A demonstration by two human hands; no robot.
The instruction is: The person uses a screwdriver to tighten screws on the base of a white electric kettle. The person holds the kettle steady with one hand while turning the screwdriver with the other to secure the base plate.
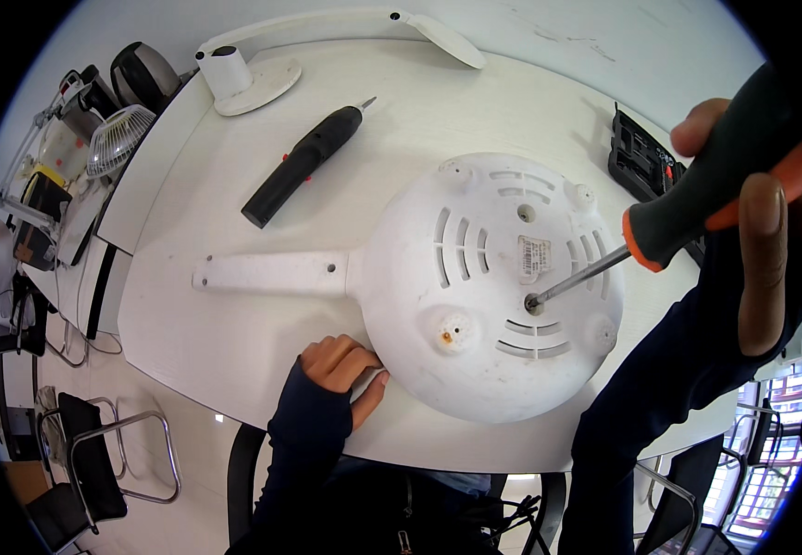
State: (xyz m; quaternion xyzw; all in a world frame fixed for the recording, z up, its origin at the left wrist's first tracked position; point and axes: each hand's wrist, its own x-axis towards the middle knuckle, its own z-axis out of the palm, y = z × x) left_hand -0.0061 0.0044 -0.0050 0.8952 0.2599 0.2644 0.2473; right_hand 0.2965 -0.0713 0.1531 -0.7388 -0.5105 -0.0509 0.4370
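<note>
A white electric pan (401, 305) lies upside down on the table, its long handle pointing left. Vent slots, small feet, a label and recessed screw holes show on its underside. My right hand (762, 240) is closed round a screwdriver (697, 185) with a dark green and orange handle. Its metal shaft slants down to the left, and the tip sits in a recessed hole near the label. At the pan's near left rim, my left hand (338, 368) is curled with its fingers against the edge; the fingertips are partly hidden there.
A black cordless screwdriver (308, 162) lies behind the pan's handle. An open black tool case (641, 153) is at the right, partly behind the screwdriver. At the back stands a white desk lamp (253, 85). Chairs (95, 453) and a cluttered side desk (81, 203) are to the left.
</note>
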